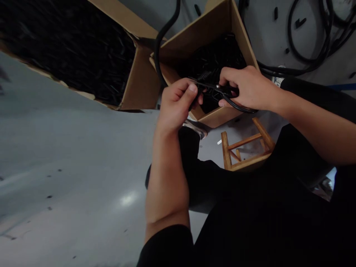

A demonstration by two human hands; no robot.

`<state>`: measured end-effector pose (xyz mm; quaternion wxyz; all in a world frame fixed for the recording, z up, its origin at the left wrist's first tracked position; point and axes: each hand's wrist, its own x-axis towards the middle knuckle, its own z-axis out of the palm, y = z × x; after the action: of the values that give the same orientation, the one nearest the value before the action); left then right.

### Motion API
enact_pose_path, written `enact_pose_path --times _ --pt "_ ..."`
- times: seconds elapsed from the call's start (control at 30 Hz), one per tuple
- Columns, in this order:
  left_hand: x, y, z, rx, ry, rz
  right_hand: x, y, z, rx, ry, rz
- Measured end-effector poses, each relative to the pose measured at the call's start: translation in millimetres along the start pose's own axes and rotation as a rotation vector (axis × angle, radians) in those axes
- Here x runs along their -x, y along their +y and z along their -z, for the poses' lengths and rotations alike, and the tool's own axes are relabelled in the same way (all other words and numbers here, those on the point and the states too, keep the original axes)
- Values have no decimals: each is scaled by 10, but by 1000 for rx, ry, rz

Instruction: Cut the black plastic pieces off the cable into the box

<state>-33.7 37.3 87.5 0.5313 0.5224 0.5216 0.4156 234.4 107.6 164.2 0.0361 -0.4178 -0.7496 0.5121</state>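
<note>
My right hand point(244, 87) is closed round the black handles of a pair of scissors point(217, 86). Their blades point left, toward the fingertips of my left hand point(178, 102). Between its thumb and fingers, my left hand pinches a small black piece point(191, 105), mostly hidden by the fingers; the blades lie against or just above it. Both hands are over a cardboard box point(194, 27) holding many short black pieces point(214, 53). A thick black hose point(157, 48) curves down over the box's left edge and passes behind my left hand, so its end is hidden.
A larger cardboard box point(140, 79) full of black pieces stands to the left. A wooden stool point(226, 150) is on the grey floor near my legs. Coiled black hose point(290, 37) lies at the upper right, with loose black pieces point(276, 13) scattered about.
</note>
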Motion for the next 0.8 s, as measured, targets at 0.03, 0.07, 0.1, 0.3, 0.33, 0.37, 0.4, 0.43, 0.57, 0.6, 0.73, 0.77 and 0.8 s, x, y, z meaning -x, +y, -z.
enact_pose_path --times 0.03,0.07,0.1,0.3,0.33,0.37,0.4,0.43,0.57,0.6,0.73,0.77,0.8 --pt "-2 7 -3 21 -23 12 -4 8 -16 6 -11 4" --pt "-5 14 -10 47 -52 32 -8 14 -37 17 -19 11" --pt "-8 20 -19 74 -84 58 -13 19 -59 30 -26 19" --pt "-21 28 -5 155 -134 197 -22 -2 -101 30 -12 -11" --pt "-21 30 9 154 -128 209 -20 -5 -92 32 -3 -21" --pt "-20 37 21 152 -128 219 -18 -4 -85 34 2 -28" --pt "-16 47 30 152 -135 229 -15 2 -81 33 0 -31" --pt "-11 63 33 154 -148 242 -11 11 -84 30 -8 -29" --pt "25 133 -26 179 -231 329 5 49 -133 66 -81 -11" --pt "31 141 -49 188 -248 351 9 50 -140 84 -94 -11" --pt "21 103 -78 272 -289 379 18 22 -88 -16 -119 26" --pt "10 80 -60 295 -295 374 19 15 -59 -54 -120 37" --pt "-2 52 -33 311 -297 364 18 11 -28 -72 -119 39"
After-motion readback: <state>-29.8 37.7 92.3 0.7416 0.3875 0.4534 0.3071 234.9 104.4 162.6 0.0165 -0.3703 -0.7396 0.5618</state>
